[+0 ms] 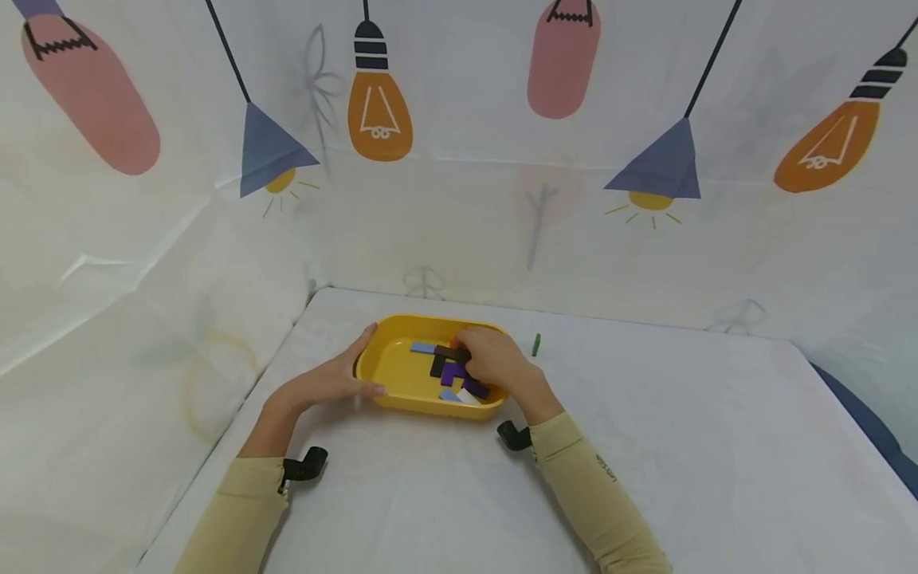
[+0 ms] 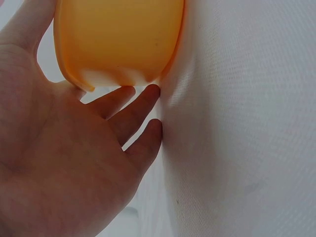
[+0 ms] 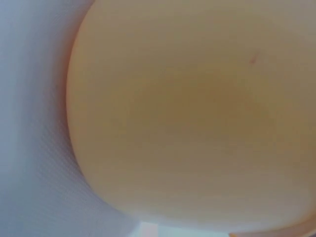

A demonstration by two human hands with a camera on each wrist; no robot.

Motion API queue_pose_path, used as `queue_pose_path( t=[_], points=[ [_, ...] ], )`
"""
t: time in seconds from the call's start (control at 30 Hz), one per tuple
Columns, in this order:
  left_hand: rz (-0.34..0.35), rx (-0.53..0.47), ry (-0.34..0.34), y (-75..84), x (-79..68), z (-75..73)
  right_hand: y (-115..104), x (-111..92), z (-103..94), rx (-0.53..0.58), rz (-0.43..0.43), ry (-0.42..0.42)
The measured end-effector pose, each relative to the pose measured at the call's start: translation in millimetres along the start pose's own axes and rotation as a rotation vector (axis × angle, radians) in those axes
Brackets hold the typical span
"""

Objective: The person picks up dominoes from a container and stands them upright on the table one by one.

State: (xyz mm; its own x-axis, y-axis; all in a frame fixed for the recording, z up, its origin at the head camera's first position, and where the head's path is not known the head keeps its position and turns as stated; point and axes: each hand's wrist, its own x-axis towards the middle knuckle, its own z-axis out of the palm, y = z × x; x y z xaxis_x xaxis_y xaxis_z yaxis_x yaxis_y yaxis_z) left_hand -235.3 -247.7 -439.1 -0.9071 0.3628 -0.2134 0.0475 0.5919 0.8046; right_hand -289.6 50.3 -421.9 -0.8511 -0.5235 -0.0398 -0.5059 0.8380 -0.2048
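A yellow plastic tray [image 1: 390,367] with rounded corners lies on the white table. Inside, mostly towards its right end, are several small flat pieces: a light blue one [image 1: 422,347], a dark brown one [image 1: 450,352], purple ones [image 1: 449,372] and a white one [image 1: 466,396]. My left hand [image 1: 333,379] holds the tray's left end, thumb and forefinger spread around it; in the left wrist view other fingers [image 2: 140,111] lie along its outer wall. My right hand [image 1: 495,359] reaches over the right end, fingers bent down among the pieces. Its fingertips are hidden, so I cannot tell whether they pinch one.
A small green piece [image 1: 536,344] lies on the table [image 1: 688,446] just right of the tray. Behind and to the left hang white sheets [image 1: 459,215] printed with lamps and bulbs. The tray's outer wall [image 3: 197,123] fills most of the right wrist view.
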Motion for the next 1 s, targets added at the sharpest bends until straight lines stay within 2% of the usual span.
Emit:
queue_pose_path(
  t=[0.23,0.7,1.0],
  points=[
    [0.007,-0.004,0.003,-0.4,-2.8,-1.6,4,-2,-0.8,0.11,-0.017,0.04],
    [0.018,-0.017,-0.005,-1.4,-1.0,0.3,13,-10,-6.3,0.304,0.031,0.045],
    [0.025,-0.025,-0.009,0.5,-0.9,0.3,20,-17,-16.7,0.416,0.055,0.102]
  ],
)
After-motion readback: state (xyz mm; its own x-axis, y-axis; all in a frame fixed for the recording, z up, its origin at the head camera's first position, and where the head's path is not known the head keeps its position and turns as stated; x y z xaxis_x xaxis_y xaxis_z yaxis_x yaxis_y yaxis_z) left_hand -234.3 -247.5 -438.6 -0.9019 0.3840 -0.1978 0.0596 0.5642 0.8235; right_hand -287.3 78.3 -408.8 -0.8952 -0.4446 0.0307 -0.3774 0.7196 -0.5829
